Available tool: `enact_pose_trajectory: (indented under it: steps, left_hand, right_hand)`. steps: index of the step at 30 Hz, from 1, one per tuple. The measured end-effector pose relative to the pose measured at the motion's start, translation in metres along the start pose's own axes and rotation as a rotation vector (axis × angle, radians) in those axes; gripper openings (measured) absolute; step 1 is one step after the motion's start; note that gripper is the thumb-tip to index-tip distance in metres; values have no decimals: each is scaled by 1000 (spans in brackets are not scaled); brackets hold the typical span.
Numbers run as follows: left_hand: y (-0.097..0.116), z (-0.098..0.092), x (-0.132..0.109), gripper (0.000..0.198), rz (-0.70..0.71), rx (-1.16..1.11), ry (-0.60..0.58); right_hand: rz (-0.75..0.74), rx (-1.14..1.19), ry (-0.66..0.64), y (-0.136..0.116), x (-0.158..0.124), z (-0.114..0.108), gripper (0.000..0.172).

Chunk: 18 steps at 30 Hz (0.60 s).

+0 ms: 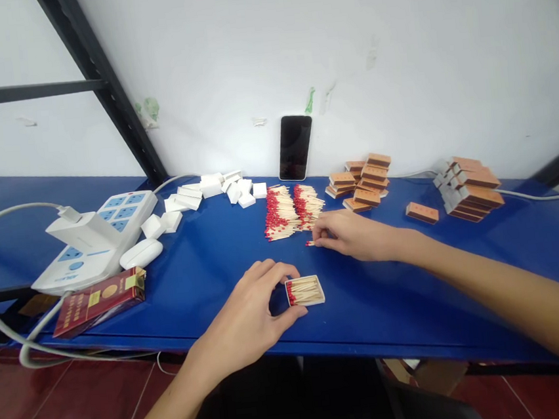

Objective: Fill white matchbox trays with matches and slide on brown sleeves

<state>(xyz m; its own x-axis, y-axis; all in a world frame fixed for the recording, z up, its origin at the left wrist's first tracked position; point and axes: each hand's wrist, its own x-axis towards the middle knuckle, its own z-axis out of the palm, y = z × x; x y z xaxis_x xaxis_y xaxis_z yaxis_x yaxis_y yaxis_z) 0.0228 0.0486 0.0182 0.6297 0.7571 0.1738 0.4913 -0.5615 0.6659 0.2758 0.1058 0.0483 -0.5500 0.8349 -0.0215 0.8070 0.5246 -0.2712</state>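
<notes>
My left hand (256, 304) grips a small white matchbox tray (323, 292) between thumb and fingers near the table's front edge. Red-headed matches (305, 290) lie in it, heads toward that hand. My right hand (337, 235) pinches a few matches (310, 243), their red heads poking out to the left of the fingertips. Just beyond it are two piles of loose matches, a left pile (280, 215) and a right pile (309, 205), side by side on the blue table.
White empty trays (211, 186) are scattered at back left. Orange matchbox sleeves are heaped behind my right hand (366, 181) and stacked at right (472, 187), with a single matchbox (422, 213) between. A phone (295, 147) leans on the wall. A power strip (109, 236), white mouse (141, 254) and red packet (101, 299) lie left.
</notes>
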Motion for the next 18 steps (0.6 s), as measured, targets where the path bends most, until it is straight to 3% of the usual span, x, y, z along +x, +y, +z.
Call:
enact_pose_trajectory:
  steps: [6, 13, 18]
  left_hand:
    - [0, 0, -1, 27, 0, 2, 0]
    - [1, 0, -1, 29, -3, -5, 17]
    - [1, 1, -2, 31, -11, -7, 32]
  right_hand:
    - [21, 47, -170, -25, -21, -4, 12]
    - [-59, -75, -143, -20, -23, 3, 13]
    - [-45, -94, -151, -30, -27, -4, 13]
